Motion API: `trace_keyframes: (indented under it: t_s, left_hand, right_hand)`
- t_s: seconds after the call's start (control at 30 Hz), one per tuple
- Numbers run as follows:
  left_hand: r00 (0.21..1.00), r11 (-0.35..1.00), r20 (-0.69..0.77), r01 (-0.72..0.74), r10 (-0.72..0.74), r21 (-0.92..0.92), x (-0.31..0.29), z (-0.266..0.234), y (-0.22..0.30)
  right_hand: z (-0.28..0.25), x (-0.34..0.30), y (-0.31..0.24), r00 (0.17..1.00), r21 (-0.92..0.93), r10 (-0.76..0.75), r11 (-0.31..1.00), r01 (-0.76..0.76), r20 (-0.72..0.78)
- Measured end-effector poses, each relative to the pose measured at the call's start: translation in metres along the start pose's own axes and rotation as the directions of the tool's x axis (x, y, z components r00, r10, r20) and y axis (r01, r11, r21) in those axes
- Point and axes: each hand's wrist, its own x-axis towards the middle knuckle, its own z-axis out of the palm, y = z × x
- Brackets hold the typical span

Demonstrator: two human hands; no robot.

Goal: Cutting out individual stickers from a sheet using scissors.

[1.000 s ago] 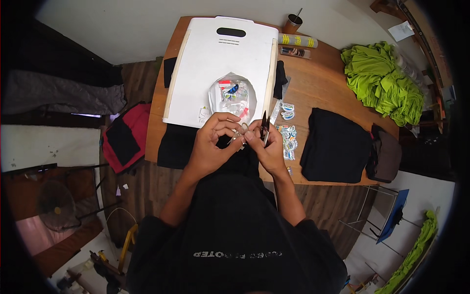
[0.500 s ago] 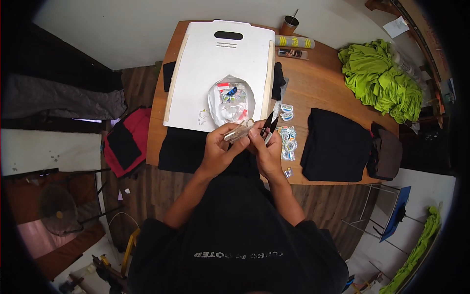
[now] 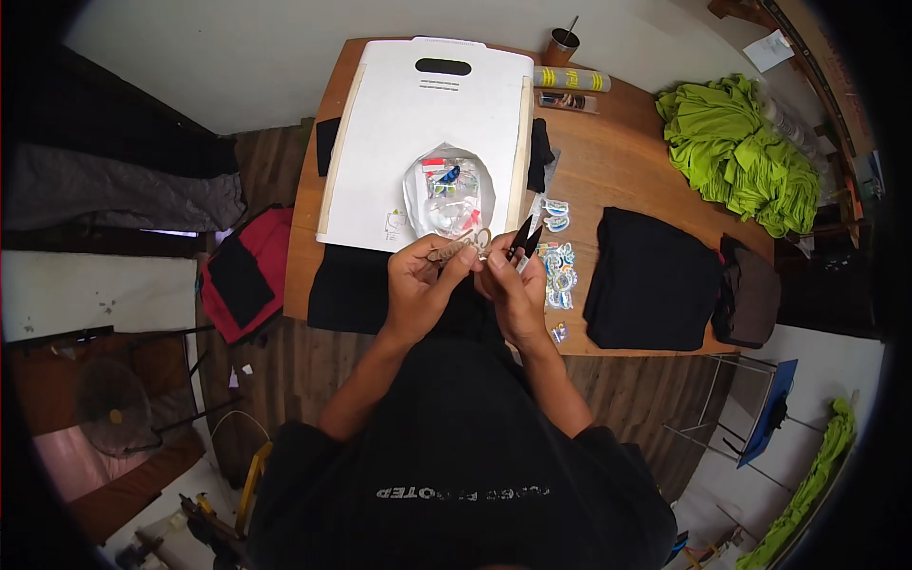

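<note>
Mid-frame, the left hand [image 3: 418, 293] pinches a pale, irregular cutout [image 3: 458, 251], its looped end close by the right hand [image 3: 516, 293], which grips dark-bladed scissors [image 3: 517, 254].

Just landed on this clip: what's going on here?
A person's left hand pinches a small pale piece, with the right hand close at its end. The right hand also holds dark-bladed scissors, blades pointing away from the body. Beyond is a white panel with clear plastic packaging in its opening; colourful cut-outs lie on the wooden table, to the right.
</note>
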Motion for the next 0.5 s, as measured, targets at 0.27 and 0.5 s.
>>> trace_keyframes:
  t_s: [0.27,0.5]
  left_hand:
    - [0.991,0.991,0.098,0.083,-0.094,0.102,-0.002,-0.006,-0.002]
    - [1.0,0.992,0.014,0.006,-0.007,0.126,0.001,0.003,0.008]
  right_hand:
    - [-0.003,0.0,-0.001,0.998,-0.105,0.047,0.993,-0.051,-0.047]
    - [-0.008,-0.001,-0.001,0.997,-0.062,-0.021,0.998,0.025,0.069]
